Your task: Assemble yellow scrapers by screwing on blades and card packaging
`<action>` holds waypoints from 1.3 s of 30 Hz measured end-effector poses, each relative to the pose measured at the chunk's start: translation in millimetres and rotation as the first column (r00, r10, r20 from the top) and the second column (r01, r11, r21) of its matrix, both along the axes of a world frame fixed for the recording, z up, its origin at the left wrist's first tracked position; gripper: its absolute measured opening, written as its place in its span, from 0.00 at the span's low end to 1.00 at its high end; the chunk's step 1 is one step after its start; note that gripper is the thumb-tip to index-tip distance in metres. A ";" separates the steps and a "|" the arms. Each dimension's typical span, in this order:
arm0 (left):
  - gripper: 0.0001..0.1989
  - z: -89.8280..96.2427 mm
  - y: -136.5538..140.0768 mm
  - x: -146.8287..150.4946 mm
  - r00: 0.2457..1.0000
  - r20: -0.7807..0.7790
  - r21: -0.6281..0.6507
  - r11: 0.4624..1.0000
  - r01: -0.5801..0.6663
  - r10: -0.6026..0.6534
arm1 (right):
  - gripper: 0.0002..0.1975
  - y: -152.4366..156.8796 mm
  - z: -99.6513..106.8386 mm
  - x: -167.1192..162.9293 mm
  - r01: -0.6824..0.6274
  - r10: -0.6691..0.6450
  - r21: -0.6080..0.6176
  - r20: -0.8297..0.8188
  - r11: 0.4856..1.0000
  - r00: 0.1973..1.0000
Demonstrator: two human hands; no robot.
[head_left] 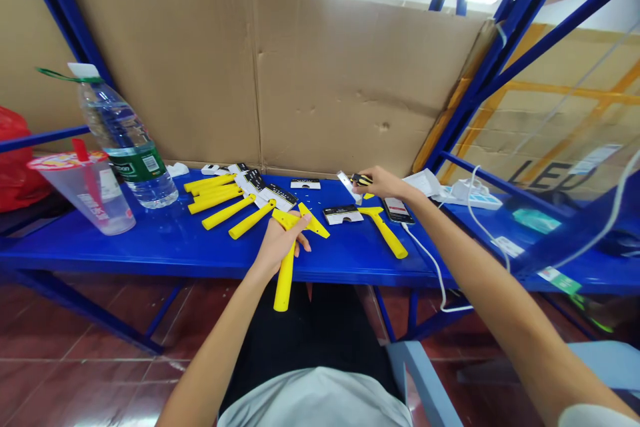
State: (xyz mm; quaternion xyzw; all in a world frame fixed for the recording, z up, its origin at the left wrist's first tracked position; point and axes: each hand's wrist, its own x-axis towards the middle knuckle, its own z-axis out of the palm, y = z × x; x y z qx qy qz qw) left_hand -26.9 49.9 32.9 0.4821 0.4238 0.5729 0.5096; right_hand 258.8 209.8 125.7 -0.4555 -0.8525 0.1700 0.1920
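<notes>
My left hand (286, 235) is closed around a yellow scraper (285, 280), its handle pointing down toward my lap at the table's front edge. A flat yellow triangular piece (315, 223) lies at the scraper's head, by my thumb. Farther back and to the right, my right hand (383, 183) is closed on a small black-and-yellow object (362, 180) whose kind I cannot make out. Just left of it is a white-and-grey flat piece (349, 185). Another yellow scraper (385, 233) lies below my right hand, beside a black-and-white card packet (343, 215).
Several yellow scrapers (220, 213) with black-and-white cards (265, 192) lie fanned at left. A water bottle (133, 140) and plastic cup (95, 197) stand farther left. A phone (399, 210) with a white cable (430, 257) lies right. Cardboard (325, 80) walls the back.
</notes>
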 end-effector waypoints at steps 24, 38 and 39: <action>0.20 0.6 -1.3 0.0 0.996 -0.078 -0.005 0.999 0.049 -0.050 | 0.33 103.7 -29.6 12.2 0.353 -0.174 -0.264 0.523 0.898 0.834; 0.23 2.5 -1.7 0.1 0.995 -0.058 -0.001 0.997 0.078 -0.078 | 0.28 105.9 -36.0 -8.4 0.424 -0.223 -0.314 0.515 0.849 0.828; 0.23 2.4 -1.7 0.1 0.995 -0.058 0.000 0.997 0.081 -0.081 | 0.27 105.4 -36.5 -8.6 0.421 -0.234 -0.298 0.502 0.857 0.833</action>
